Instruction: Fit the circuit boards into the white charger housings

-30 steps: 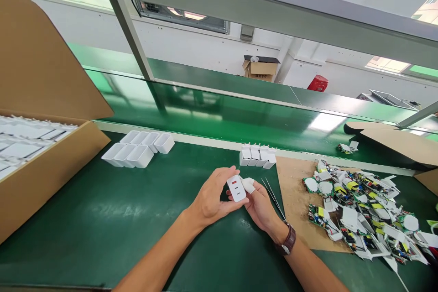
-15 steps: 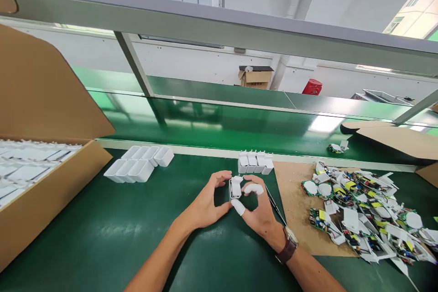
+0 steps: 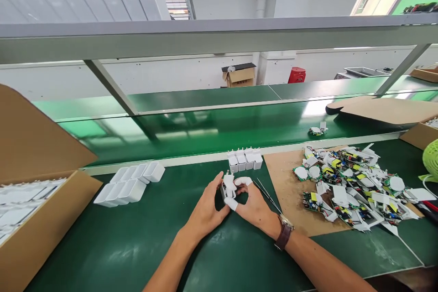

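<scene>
A small white power adapter [image 3: 228, 187], its plug end uppermost, is held over the green table between my two hands. My left hand [image 3: 207, 207] grips its left side with thumb and fingers. On the other side my right hand [image 3: 255, 210] pinches it; white covers wrap its thumb and a finger, and a watch is on the wrist. Part of the adapter is hidden by the fingertips. Tweezers [image 3: 269, 196] lie just beyond my right hand. Behind the hands stands a row of similar white adapters [image 3: 244, 160] with prongs up.
Open white housings [image 3: 126, 191] stand in rows at left, beside a cardboard box [image 3: 58, 210] of white parts. To the right, a heap of circuit boards [image 3: 352, 191] with white pieces covers part of a brown sheet [image 3: 284, 178]. A green conveyor [image 3: 219, 139] runs behind.
My view has turned to the right and tilted. The adapter has tipped slightly in my hands, and my right fingers have closed in nearer its plug end.
</scene>
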